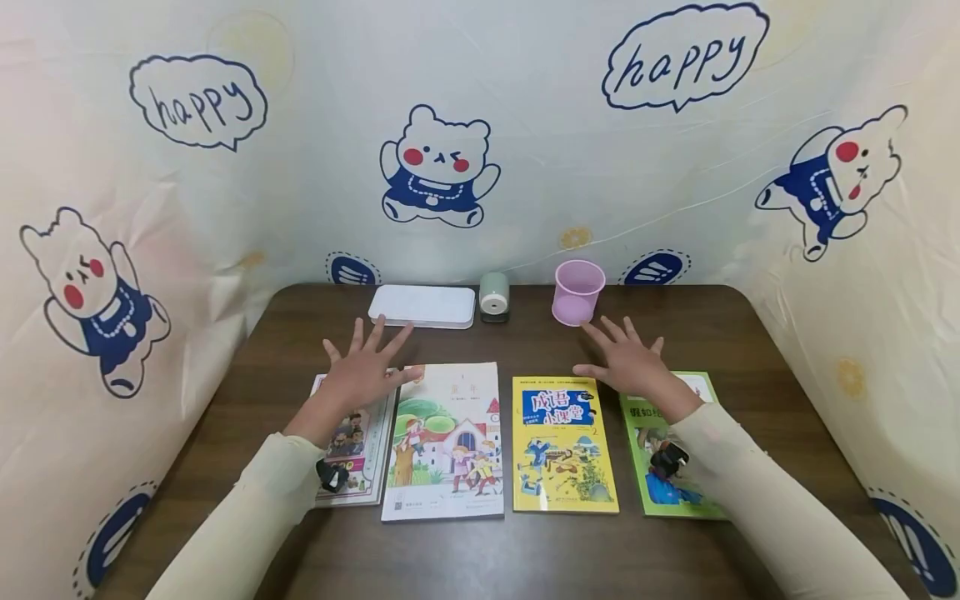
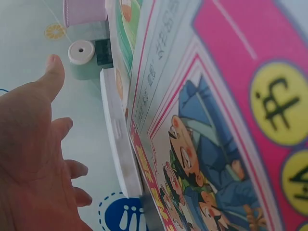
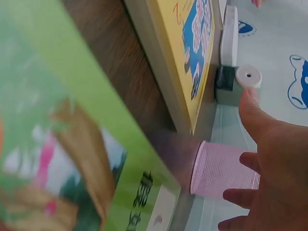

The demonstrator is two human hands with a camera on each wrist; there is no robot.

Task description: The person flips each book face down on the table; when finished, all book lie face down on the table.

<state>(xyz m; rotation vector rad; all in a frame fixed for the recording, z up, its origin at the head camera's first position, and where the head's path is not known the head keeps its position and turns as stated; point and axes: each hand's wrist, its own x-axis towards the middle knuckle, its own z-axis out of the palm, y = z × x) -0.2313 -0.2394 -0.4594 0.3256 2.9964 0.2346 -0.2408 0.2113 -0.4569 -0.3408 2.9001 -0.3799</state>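
Observation:
My left hand [image 1: 358, 377] hovers with spread fingers over the upper part of a pink-and-white comic-style book [image 2: 202, 144], partly covering it in the head view. Its thumb overlaps the top edge of a white storybook [image 1: 442, 492] with a house and children on the cover. My right hand [image 1: 626, 365], fingers also spread and holding nothing, is above the gap between a yellow book [image 1: 562, 475] and a green book [image 1: 663, 492]. The right sleeve hides part of the green book. All these books lie in a row, covers up.
Along the back of the dark wooden table [image 1: 465, 558] stand a flat white case [image 1: 422, 306], a small green pencil sharpener [image 1: 494, 293] and a pink mesh cup [image 1: 579, 292]. A printed cloth [image 1: 540, 167] hangs around the table's back and sides.

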